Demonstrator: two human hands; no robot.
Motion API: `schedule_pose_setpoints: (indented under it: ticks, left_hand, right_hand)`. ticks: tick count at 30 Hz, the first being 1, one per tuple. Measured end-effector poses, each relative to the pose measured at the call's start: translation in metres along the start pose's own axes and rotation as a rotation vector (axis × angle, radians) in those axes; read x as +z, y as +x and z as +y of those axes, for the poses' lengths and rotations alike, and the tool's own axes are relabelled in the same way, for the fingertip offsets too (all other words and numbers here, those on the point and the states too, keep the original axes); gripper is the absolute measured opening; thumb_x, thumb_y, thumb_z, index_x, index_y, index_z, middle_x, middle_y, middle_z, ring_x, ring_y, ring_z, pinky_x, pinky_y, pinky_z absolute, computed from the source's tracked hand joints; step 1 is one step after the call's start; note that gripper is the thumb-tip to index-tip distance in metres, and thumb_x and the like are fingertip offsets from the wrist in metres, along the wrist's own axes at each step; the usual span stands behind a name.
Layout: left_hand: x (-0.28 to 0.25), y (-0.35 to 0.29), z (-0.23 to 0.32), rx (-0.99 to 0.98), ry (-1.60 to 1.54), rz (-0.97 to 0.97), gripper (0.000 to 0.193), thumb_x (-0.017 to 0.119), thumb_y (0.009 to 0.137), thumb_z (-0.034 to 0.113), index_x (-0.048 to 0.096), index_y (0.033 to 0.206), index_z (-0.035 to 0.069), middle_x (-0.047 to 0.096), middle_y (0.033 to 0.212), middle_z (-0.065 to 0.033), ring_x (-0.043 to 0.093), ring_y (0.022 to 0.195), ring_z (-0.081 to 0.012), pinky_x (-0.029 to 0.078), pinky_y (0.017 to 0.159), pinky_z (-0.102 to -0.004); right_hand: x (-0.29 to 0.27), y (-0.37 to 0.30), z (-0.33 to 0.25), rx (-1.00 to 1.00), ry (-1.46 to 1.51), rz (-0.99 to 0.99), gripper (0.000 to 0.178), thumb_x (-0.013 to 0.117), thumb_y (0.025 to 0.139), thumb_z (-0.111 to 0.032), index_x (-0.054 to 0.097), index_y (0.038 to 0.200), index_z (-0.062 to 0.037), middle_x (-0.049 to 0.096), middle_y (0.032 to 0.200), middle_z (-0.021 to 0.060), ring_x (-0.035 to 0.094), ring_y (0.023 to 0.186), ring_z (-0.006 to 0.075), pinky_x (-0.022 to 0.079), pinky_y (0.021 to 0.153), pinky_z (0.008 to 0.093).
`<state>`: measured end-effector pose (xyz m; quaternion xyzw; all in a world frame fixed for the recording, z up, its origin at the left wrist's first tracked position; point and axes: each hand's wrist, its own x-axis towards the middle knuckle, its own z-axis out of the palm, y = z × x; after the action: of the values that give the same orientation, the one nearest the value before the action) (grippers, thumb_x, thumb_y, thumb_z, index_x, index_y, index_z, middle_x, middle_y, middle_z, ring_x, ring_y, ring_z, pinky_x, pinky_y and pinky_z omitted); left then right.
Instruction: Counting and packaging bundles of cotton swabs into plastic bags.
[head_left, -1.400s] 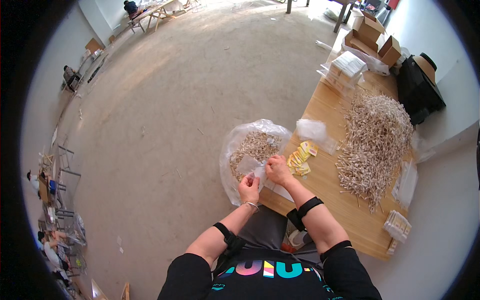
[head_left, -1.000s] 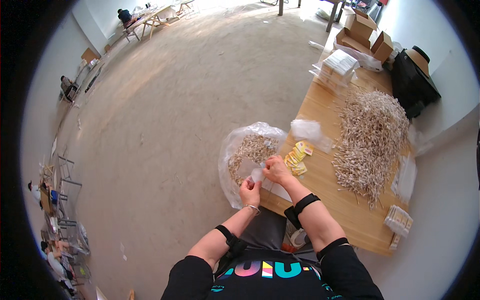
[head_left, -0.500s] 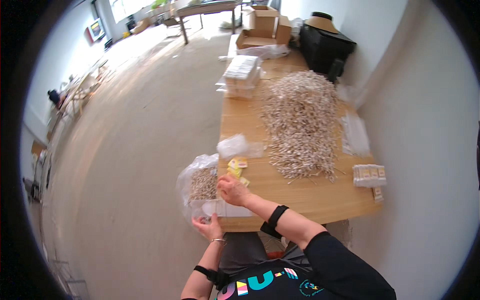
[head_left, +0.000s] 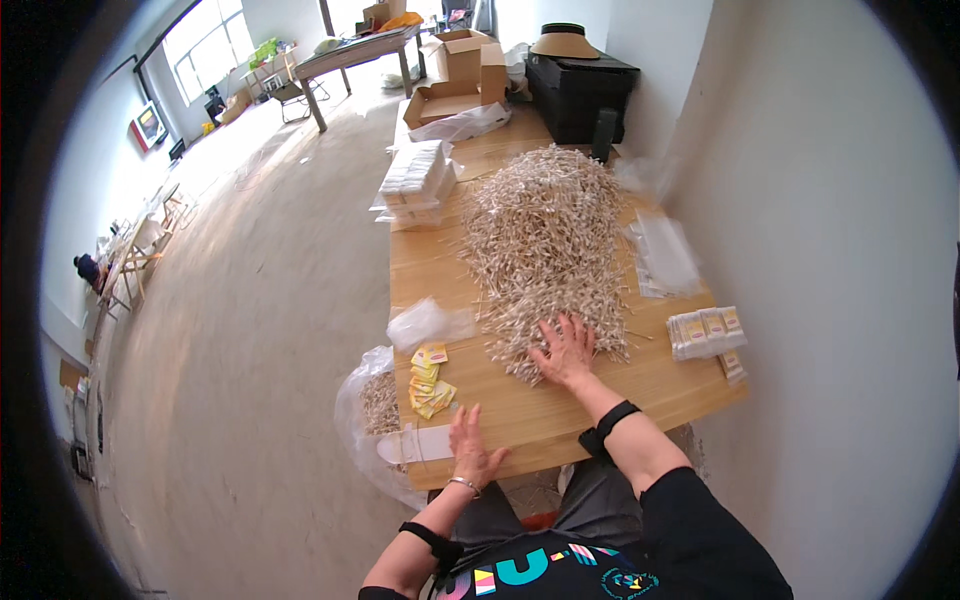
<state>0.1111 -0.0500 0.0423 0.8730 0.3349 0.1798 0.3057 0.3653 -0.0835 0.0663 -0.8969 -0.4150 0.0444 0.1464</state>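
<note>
A big heap of cotton swabs (head_left: 545, 225) covers the middle of the wooden table (head_left: 520, 425). At its near edge my right hand (head_left: 567, 352) lies on the swabs with its fingers spread. My left hand (head_left: 474, 452) is at the table's front left, fingers stretched out and holding nothing that I can see. Beside it a white flat strip (head_left: 430, 443) reaches past the table's left edge, over a clear plastic bag (head_left: 378, 405) with swabs inside. Several small yellow cards (head_left: 432, 386) lie just beyond the left hand.
Clear plastic bags (head_left: 418, 322) lie at the left edge, with stacked white packs (head_left: 415, 175) farther back. Filled swab packs (head_left: 704, 332) and flat clear sleeves (head_left: 665, 255) are at right. An open carton (head_left: 455, 95) and a black box (head_left: 575, 95) stand at the far end.
My right hand has moved from beside the yellow cards to the swab heap, and its fingers have spread. My left hand has shifted right, from the bag onto the table corner. The view has turned.
</note>
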Motion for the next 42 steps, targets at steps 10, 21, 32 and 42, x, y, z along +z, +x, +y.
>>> schedule_pose_setpoints:
  ticks: [10, 21, 32, 42]
  left_hand:
    - [0.028, 0.050, 0.031, -0.165, 0.098, -0.273, 0.127, 0.085, 0.047, 0.038, 0.003, 0.143, 0.017, 0.000, 0.145, -0.0248, -0.007, 0.135, -0.0405, -0.004, 0.105, -0.0545]
    - [0.030, 0.047, 0.029, -0.185, 0.170, -0.389, 0.130, 0.083, 0.047, 0.049, 0.001, 0.143, 0.016, -0.008, 0.145, -0.0264, -0.014, 0.134, -0.0432, -0.005, 0.102, -0.0598]
    - [0.025, 0.057, 0.037, -0.254, 0.180, -0.446, 0.131, 0.083, 0.045, 0.051, 0.003, 0.143, 0.017, -0.009, 0.145, -0.0259, -0.014, 0.133, -0.0438, -0.004, 0.102, -0.0595]
    - [0.026, 0.055, 0.034, -0.243, 0.207, -0.404, 0.131, 0.086, 0.043, 0.044, 0.004, 0.143, 0.020, -0.009, 0.147, -0.0230, -0.012, 0.135, -0.0406, -0.002, 0.104, -0.0578]
  right_hand:
    - [-0.048, 0.030, 0.018, -0.118, 0.281, 0.152, 0.060, 0.065, 0.069, -0.049, 0.055, 0.118, -0.0173, 0.049, 0.118, 0.0103, 0.040, 0.116, 0.0297, 0.026, 0.101, 0.0455]
    - [-0.115, 0.238, 0.006, 0.279, 0.034, -0.040, 0.124, 0.071, 0.054, -0.064, -0.003, 0.144, -0.0199, 0.008, 0.148, 0.0179, 0.011, 0.136, 0.0364, 0.016, 0.108, 0.0514]
    - [-0.069, 0.250, 0.033, 0.168, -0.021, -0.009, 0.076, 0.070, 0.072, -0.022, 0.028, 0.135, -0.0234, 0.033, 0.128, 0.0112, 0.034, 0.119, 0.0346, 0.040, 0.096, 0.0428]
    - [-0.064, 0.149, 0.049, -0.170, -0.164, 0.129, 0.051, 0.053, 0.080, -0.005, 0.042, 0.126, -0.0251, 0.040, 0.119, 0.0100, 0.042, 0.109, 0.0331, 0.046, 0.087, 0.0402]
